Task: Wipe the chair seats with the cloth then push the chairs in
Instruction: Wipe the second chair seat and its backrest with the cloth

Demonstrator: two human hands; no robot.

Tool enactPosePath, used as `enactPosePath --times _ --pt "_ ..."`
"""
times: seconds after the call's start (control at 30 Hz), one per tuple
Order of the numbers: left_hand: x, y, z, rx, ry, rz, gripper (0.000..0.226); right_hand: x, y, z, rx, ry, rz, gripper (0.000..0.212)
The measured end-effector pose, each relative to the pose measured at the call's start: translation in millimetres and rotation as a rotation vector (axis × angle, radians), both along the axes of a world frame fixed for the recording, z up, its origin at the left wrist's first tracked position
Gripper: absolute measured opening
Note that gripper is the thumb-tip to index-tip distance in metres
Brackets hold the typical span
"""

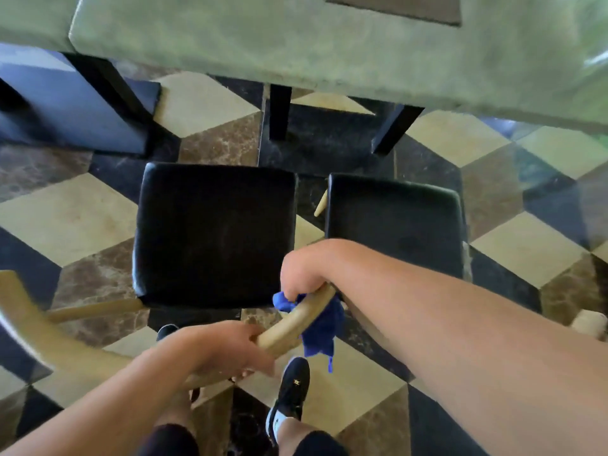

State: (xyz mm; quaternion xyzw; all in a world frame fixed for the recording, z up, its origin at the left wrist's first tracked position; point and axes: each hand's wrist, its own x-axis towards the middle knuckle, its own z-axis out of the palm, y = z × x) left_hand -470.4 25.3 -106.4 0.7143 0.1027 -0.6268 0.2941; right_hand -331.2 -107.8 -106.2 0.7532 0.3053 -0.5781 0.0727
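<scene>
While both hands grip the curved wooden backrest (292,320) of the nearer chair, the black seat (215,235) of that chair lies just beyond them, pulled out from the counter (296,44). The right hand (304,271) is curled closed over the far end of the backrest, and the blue cloth (320,330) is pinched in the same grasp, bunched against the wood and hanging below the hand toward the floor. The left hand (223,348) wraps around the backrest nearer the person, fingers closed over the top of the rail. A second black seat (394,225) sits just beyond the right forearm, beside the first seat with a narrow gap between them. Both seats stand clear of the counter edge, which lies well beyond the hands at the top of the view. Under the hands, a dark shoe (292,390) rests on the patterned tile floor (65,218), directly beneath the dangling cloth. Dark counter legs (279,113) stand past the seats.
</scene>
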Motion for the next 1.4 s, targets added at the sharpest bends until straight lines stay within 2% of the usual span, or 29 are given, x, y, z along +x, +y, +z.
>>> enactPosePath --times 0.1,0.17,0.27,0.33,0.4,0.47,0.57,0.67,0.73,0.8,0.87,0.93,1.07,1.17,1.23,1.27,1.33,1.4 --pt "9.4 -11.3 4.7 0.071 -0.091 -0.035 0.073 2.2 -41.2 18.4 0.255 -0.056 -0.361 0.026" --pt "19.9 -22.0 4.0 0.088 -0.149 0.165 0.075 3.6 -65.3 24.6 0.414 -0.111 -0.632 0.030" --pt "46.0 -39.6 -1.9 0.086 -0.279 0.516 0.062 14.0 -90.5 28.4 0.619 -0.235 -0.879 0.029" --pt "71.8 -47.5 -7.6 0.082 -0.391 0.581 0.076 24.8 -102.1 30.7 0.704 -0.225 -1.042 0.027" --pt "100.0 -54.2 -12.5 0.011 -0.435 0.688 0.090 36.8 -111.8 31.3 0.724 -0.182 -1.126 0.025" --pt "127.3 -61.3 -14.3 -0.092 -0.446 0.747 0.092 46.3 -121.1 28.8 0.721 -0.156 -1.167 0.027" --pt "160.7 -76.7 -19.4 -0.191 -0.474 0.684 0.061 59.2 -135.1 22.8 0.721 -0.136 -1.218 0.028" --pt "185.4 -96.4 -27.4 -0.122 -0.583 0.513 0.028 73.1 -153.1 9.0 0.684 -0.187 -1.192 0.025" --pt "199.8 -108.9 -39.5 -0.030 -0.667 0.426 0.020 82.8 -169.4 -5.1 0.605 -0.214 -1.179 0.021" --pt "213.4 -121.4 -53.0 0.034 -0.728 0.379 0.022 91.9 -186.9 -23.6 0.493 -0.243 -1.121 0.019" --pt "225.1 -134.0 -70.7 0.072 -0.737 0.299 0.024 103.3 -205.3 -47.2 0.381 -0.335 -0.979 0.006" --pt "233.8 -146.8 -91.3 0.106 -0.742 0.211 0.027 117.0 -224.3 -71.7 0.333 -0.418 -0.924 0.016" --pt "249.2 -171.1 -138.0 0.167 -0.779 0.160 0.024 145.6 -255.0 -113.3 0.348 -0.530 -0.946 0.017" --pt "264.0 -185.2 -177.3 0.196 -0.775 0.229 0.031 163.6 -260.1 -146.7 0.394 -0.574 -0.919 0.012" --pt "274.4 -186.7 -201.7 0.220 -0.800 0.289 0.025 174.1 -256.7 -171.1 0.438 -0.601 -0.932 0.010" --pt "276.9 -184.2 -213.6 0.251 -0.839 0.284 0.025 177.8 -253.6 -184.1 0.446 -0.628 -0.905 0.020" --pt "274.5 -177.0 -236.0 0.354 -0.871 0.152 0.066 178.4 -246.8 -211.5 0.414 -0.648 -0.726 0.052" --pt "264.8 -172.7 -254.5 0.380 -0.806 0.004 0.105 169.0 -238.2 -238.7 0.399 -0.609 -0.462 0.068"
